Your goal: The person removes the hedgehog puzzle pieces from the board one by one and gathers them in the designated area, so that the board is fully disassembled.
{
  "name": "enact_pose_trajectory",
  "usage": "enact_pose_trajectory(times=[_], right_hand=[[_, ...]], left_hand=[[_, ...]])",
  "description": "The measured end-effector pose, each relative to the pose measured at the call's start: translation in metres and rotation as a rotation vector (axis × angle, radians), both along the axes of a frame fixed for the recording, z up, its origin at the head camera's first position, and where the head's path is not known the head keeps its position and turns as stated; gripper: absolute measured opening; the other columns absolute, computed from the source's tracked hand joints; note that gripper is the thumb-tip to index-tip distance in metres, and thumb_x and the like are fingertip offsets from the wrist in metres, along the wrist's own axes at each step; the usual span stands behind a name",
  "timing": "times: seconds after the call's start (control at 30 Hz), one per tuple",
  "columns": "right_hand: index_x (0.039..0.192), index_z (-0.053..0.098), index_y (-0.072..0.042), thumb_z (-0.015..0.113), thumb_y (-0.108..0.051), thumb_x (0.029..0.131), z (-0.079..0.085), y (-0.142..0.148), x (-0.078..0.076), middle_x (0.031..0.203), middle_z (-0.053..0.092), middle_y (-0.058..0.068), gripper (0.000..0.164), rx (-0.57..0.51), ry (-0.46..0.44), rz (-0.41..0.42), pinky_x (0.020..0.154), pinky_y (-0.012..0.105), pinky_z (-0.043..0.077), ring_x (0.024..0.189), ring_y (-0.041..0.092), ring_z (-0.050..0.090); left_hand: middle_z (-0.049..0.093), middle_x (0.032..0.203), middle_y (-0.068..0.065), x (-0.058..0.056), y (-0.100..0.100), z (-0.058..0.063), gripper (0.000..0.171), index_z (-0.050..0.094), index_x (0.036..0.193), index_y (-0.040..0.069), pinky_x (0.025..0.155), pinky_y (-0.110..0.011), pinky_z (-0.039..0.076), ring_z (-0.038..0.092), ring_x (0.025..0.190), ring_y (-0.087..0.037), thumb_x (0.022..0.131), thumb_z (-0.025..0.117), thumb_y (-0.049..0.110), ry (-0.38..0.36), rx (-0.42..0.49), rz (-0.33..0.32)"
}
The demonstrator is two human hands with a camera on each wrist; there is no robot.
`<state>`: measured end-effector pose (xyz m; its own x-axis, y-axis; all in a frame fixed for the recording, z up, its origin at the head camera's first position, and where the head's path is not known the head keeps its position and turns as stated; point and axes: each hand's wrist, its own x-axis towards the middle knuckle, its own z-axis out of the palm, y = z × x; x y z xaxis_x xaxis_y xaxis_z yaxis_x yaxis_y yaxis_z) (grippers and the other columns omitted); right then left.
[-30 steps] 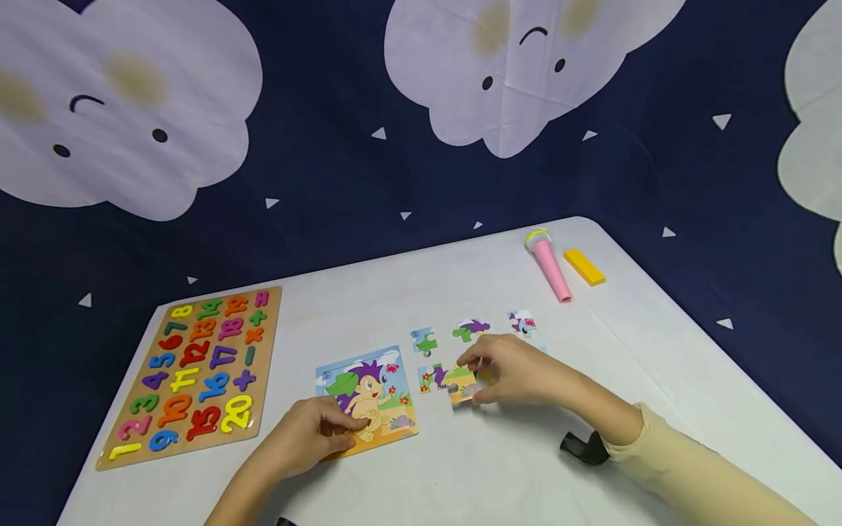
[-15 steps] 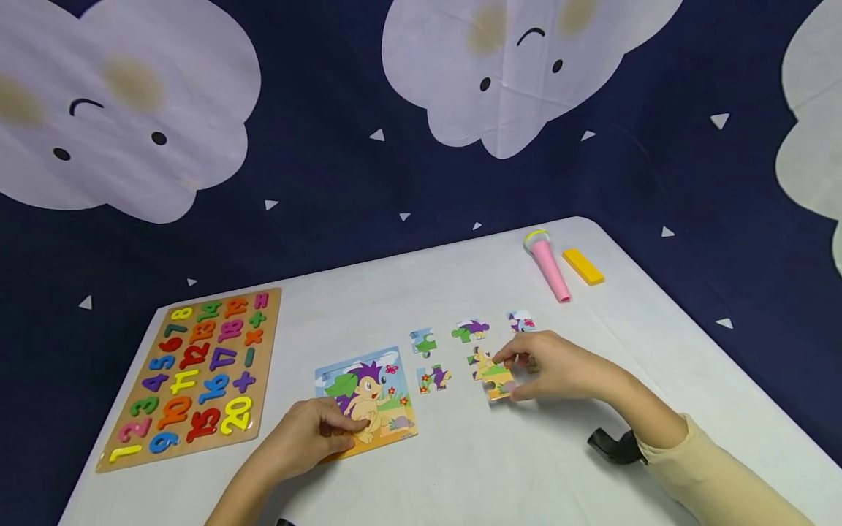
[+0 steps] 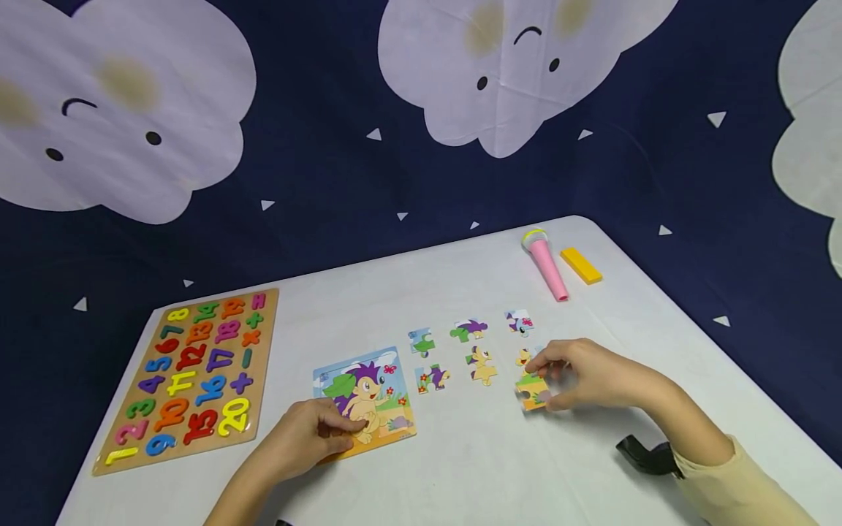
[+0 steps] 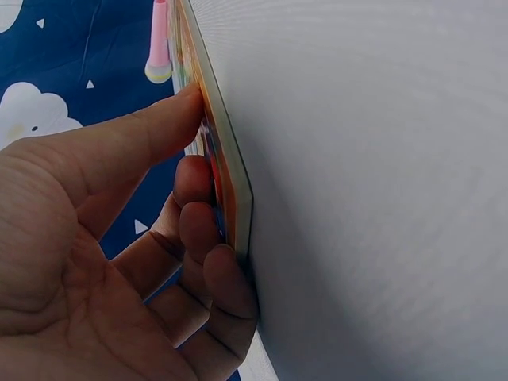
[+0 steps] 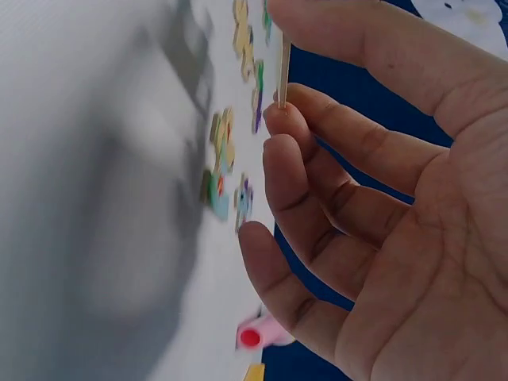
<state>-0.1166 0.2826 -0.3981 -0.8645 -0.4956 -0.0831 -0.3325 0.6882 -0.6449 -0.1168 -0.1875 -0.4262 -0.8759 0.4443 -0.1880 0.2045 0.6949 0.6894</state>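
Note:
My left hand [image 3: 304, 437] holds the hedgehog puzzle board [image 3: 395, 398] at its near left side. In the left wrist view the thumb lies on the board's face and the other fingertips curl in at its edge. My right hand [image 3: 595, 376] pinches a jigsaw piece [image 3: 531, 402] between thumb and fingers; it shows green, orange and a bit of purple. In the right wrist view that piece [image 5: 284, 67] is seen edge-on, largely behind the thumb. Just beyond it, a yellow and blue piece [image 3: 523, 357] is partly covered by the right hand.
Several loose pieces lie in two rows right of the board, among them a hedgehog-body piece [image 3: 483, 365] and a butterfly piece [image 3: 520, 322]. A number board [image 3: 187, 372] is at left. A pink toy microphone [image 3: 549, 269] and yellow block [image 3: 582, 265] lie at the far right.
My right hand has carried its jigsaw piece to the right, from beside the purple-and-flower piece, past the hedgehog-body piece, to below the yellow and blue one. My left hand has stayed on the board.

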Motion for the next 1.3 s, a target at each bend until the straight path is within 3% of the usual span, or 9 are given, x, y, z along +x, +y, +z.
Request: enact_pose_trajectory(times=[0.43,1.3], right_hand=[[0.119,0.077,-0.015,0.095,-0.03,0.08,-0.009,0.02,0.008,0.107,0.073,-0.011,0.046,-0.012,-0.048,-0.034,0.084,0.022,0.054,0.092,0.003,0.061],[0.12,0.077,-0.013,0.096,-0.03,0.079,-0.021,0.028,0.011,0.109,0.073,-0.011,0.048,-0.008,-0.039,-0.014,0.087,0.022,0.056,0.093,-0.001,0.062]], left_hand=[[0.062,0.077,0.007,-0.001,0.0,0.0,0.021,0.088,0.105,0.023,0.059,-0.024,0.039,0.046,0.071,-0.008,0.088,0.088,0.011,-0.006,-0.005,0.005],[0.064,0.08,0.005,0.0,-0.001,0.0,0.021,0.088,0.105,0.021,0.058,-0.024,0.04,0.047,0.07,-0.009,0.087,0.088,0.01,-0.013,0.029,-0.003]])
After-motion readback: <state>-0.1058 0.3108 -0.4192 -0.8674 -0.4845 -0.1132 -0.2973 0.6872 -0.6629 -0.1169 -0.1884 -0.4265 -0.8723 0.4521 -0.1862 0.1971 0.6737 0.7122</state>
